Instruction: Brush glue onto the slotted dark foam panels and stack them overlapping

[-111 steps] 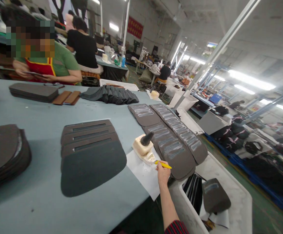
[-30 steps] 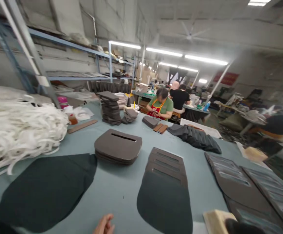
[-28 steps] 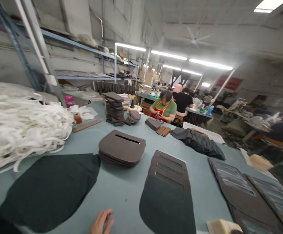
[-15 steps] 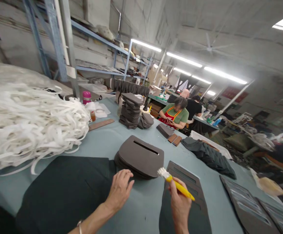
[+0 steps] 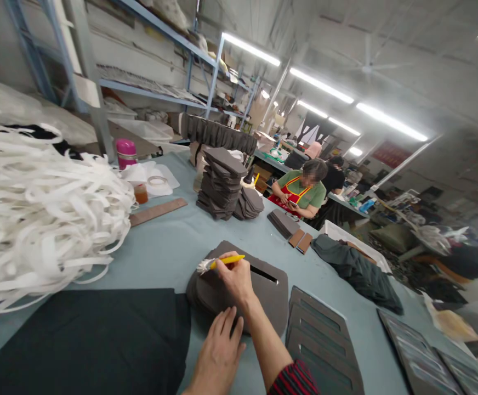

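Note:
My right hand [image 5: 235,278] is closed round the yellow handle of a brush [image 5: 226,261], its white bristles at the left part of the top grey-brown piece. That piece, with a long slot, tops a low stack [image 5: 269,296] of similar rounded pieces. Fingers spread, my left hand [image 5: 220,348] rests at the near edge of the stack, below my right wrist. Black fabric [image 5: 86,334] lies to the left of the stack. On its right is a dark panel [image 5: 321,334] with several rectangular openings.
White straps [image 5: 45,219] are heaped at the left. Farther back stand piled grey pieces [image 5: 221,184], a brown strip [image 5: 159,211] and a pink-lidded container [image 5: 126,153]. A person in a red apron [image 5: 299,189] sits beyond the table. Dark fabric [image 5: 354,271] lies to the right.
My right hand has moved left with the brush, from beside the stack to over its top piece. My left hand has shifted slightly right and down in view. The camera view has shifted.

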### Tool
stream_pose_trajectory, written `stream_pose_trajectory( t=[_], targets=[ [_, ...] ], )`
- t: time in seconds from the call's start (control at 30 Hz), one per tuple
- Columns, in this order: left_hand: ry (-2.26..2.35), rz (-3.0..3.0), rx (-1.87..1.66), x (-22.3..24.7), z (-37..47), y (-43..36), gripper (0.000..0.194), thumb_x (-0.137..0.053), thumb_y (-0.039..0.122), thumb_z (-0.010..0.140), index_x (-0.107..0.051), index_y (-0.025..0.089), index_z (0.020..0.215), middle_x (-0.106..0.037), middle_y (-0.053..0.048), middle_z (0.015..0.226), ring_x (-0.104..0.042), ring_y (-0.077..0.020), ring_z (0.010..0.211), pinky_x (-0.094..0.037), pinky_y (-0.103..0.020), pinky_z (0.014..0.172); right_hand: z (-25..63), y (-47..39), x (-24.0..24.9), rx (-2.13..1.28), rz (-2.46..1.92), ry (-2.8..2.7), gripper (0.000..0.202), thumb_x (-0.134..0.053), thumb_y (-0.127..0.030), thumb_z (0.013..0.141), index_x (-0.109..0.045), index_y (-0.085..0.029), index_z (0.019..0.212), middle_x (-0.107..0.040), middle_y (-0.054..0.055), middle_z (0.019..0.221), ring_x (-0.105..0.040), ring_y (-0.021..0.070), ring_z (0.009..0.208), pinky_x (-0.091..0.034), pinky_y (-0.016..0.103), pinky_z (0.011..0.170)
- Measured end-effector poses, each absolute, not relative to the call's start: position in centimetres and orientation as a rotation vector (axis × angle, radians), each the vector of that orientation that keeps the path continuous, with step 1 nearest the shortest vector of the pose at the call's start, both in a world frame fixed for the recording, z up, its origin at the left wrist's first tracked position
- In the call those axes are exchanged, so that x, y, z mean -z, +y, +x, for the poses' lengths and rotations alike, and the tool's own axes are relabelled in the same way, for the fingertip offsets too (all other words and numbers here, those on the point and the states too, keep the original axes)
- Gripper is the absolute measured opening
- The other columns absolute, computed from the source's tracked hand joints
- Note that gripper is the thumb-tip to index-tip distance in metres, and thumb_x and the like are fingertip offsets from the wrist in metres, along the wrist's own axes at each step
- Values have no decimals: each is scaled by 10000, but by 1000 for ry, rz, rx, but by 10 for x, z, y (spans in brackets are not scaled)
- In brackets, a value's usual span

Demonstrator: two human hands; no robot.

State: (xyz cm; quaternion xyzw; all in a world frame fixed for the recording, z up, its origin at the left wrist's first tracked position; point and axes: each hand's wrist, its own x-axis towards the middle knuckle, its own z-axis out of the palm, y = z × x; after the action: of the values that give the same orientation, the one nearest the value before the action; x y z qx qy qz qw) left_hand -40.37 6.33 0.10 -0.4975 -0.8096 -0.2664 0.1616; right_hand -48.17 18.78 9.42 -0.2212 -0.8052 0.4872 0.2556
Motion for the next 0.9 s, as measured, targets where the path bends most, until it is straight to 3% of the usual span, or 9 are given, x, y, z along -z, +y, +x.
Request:
stream_pose_trajectory(
  t=[0.3,0.6,0.73,0.9],
  targets=[
    [-2323,-1483,653,0,-409,66,421,-522,227,830,-549,235,1250,-551,-97,1325,-516,-257,1207,-520,-414,950,-523,249,-79,-891,-952,-2003,283,-516,-461,802,-623,-201,769,-639,-9,615,-587,149,583,-453,251,652],
    [-2356,-1523,672,-13,-406,65,421,-508,296,862,-545,191,1268,-516,-138,1341,-472,-288,1217,-438,-458,1012,-330,325,-81,-535,-1468,-1624,309,-509,-444,769,-649,-177,701,-633,8,506,-628,193,564,-458,277,667],
    [-2363,-1545,672,-11,-406,65,440,-496,306,867,-524,184,1288,-499,-155,1350,-467,-306,1211,-416,-486,1011,-285,316,-82,-674,-1471,-1533,280,-536,-431,759,-633,-177,697,-640,-3,525,-606,162,490,-466,254,589],
    [-2371,-1582,697,-13,-405,64,433,-499,291,869,-514,183,1288,-505,-154,1335,-470,-301,1206,-414,-474,1008,-243,244,-72,-835,-1494,-1506,292,-592,-476,753,-573,-195,676,-565,-48,462,-514,127,381,-414,229,438]
  ],
)
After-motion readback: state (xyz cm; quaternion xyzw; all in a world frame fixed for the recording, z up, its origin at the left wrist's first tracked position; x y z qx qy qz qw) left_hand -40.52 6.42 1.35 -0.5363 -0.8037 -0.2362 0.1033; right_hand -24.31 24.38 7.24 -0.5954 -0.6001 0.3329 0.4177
